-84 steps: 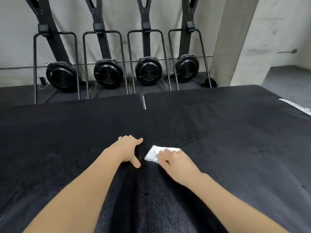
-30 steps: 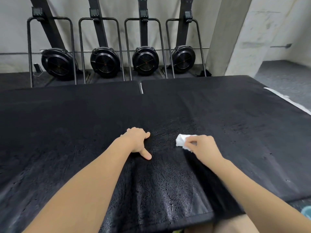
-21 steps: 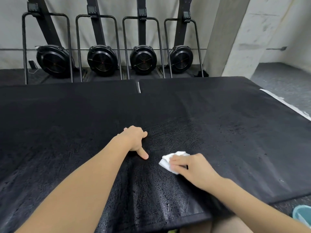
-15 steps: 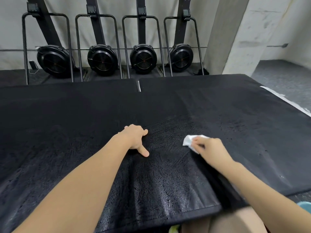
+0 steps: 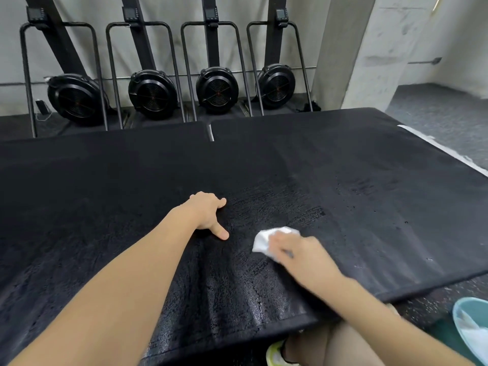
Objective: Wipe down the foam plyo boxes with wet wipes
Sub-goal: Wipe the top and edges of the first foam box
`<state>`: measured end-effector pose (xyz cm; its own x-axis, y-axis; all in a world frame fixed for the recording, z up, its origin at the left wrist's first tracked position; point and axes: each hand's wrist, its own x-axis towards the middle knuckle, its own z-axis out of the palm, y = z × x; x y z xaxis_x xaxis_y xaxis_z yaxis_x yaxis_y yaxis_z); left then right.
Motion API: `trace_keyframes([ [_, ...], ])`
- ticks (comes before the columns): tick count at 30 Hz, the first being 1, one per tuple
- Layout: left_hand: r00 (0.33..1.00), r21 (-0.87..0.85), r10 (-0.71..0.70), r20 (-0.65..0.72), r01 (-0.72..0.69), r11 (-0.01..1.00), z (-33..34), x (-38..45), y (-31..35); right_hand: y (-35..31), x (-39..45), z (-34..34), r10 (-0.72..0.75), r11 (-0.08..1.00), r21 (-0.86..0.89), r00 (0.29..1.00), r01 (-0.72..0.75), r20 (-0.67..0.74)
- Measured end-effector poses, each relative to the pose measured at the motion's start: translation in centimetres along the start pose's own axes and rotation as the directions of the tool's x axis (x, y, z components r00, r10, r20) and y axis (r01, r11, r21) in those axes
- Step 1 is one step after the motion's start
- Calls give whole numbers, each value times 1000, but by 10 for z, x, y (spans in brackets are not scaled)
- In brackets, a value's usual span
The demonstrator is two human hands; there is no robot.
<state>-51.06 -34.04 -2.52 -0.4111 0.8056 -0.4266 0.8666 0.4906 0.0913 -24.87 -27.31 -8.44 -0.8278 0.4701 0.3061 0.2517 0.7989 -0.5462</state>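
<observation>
Since half a second ago, your right hand (image 5: 295,253) has dragged the white wet wipe (image 5: 265,240), pinched under curled fingers, leftward and nearer on the black plyo box (image 5: 369,207), while your left hand (image 5: 208,211) stays braced there, fingers curled, thumb extended.

Foam plyo boxes (image 5: 343,167) black, wet-glossy patch near front; wipe (image 5: 262,241) white; tub (image 5: 468,323) seemingly teal.

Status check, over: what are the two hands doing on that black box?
Left hand braced on the box, holding nothing. Right hand presses a white wipe onto the box top. Nothing in the way.
</observation>
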Motion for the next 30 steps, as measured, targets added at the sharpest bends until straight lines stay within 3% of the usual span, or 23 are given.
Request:
trace_keyframes([
  [4,1000,-21,-10,7,11,1000,0,-1,-1,47,5,-36,228,936,-243,964,-256,-140],
  [6,1000,-17,-15,5,15,1000,1,0,-2,40,-3,-36,235,926,-248,947,-286,-217],
  [10,1000,-28,-21,-5,21,999,1,1,-3,-8,-34,-2,115,953,-268,987,-141,-110],
  [14,998,-6,-67,-14,67,998,2,0,0,-24,-55,10,-23,995,-101,1000,20,-20],
  [16,995,-7,-96,-35,96,995,3,-4,2,-2,-49,-2,54,996,-71,997,-58,-62],
  [21,988,-59,-120,-93,114,992,11,-17,5,55,-40,-33,269,924,-208,933,-320,-239],
  [25,987,-58,-106,-121,99,993,17,-27,2,6,-57,-18,153,926,-306,962,-219,-225],
  [30,980,-74,-124,-157,114,991,17,-37,10,-44,-99,1,-56,991,-120,998,59,25],
])
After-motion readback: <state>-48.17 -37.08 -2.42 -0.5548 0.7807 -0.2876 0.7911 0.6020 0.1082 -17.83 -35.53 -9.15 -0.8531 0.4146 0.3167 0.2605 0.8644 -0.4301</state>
